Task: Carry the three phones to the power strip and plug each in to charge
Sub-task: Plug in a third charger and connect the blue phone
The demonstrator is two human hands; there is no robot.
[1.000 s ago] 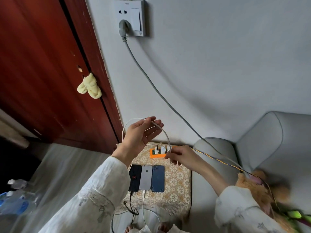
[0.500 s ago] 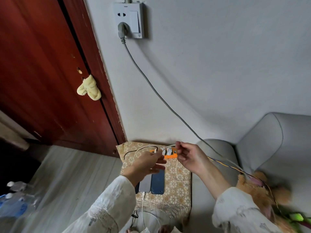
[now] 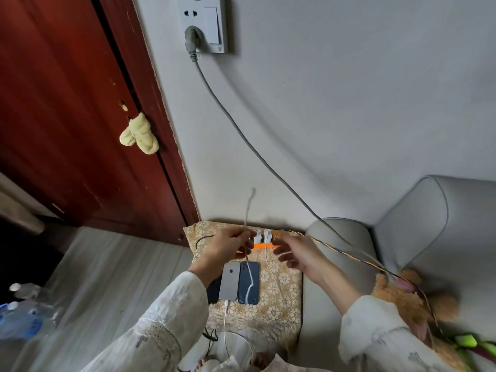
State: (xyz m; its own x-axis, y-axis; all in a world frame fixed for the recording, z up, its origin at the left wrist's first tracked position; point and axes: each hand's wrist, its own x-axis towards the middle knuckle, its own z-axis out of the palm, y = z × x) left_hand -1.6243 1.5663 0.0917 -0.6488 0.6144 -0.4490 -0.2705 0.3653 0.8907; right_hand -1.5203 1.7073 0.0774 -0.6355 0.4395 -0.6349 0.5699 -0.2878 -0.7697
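Three phones (image 3: pixel 239 283) lay side by side on a small desk covered with a patterned cloth (image 3: pixel 279 304): a dark one mostly hidden under the left sleeve, a silver one in the middle and a blue one on the right. A white cable ran from the bottom of the silver phone down over the desk's near edge. At the far edge, against the wall, sat the orange power strip (image 3: pixel 264 246) with two white chargers (image 3: pixel 262 235) plugged into it.

The left hand (image 3: pixel 228 247) pinched a blurred white cable (image 3: pixel 248 218) that rose above the fingers and trailed down across the blue phone. The right hand (image 3: pixel 294 252) hovered just right of the strip, fingers loosely spread and holding nothing, though it was blurred.

One grey cord (image 3: pixel 241 135) ran from the wall socket (image 3: pixel 205 22) towards the grey sofa (image 3: pixel 418 232). A striped orange cord crossed the armrest.
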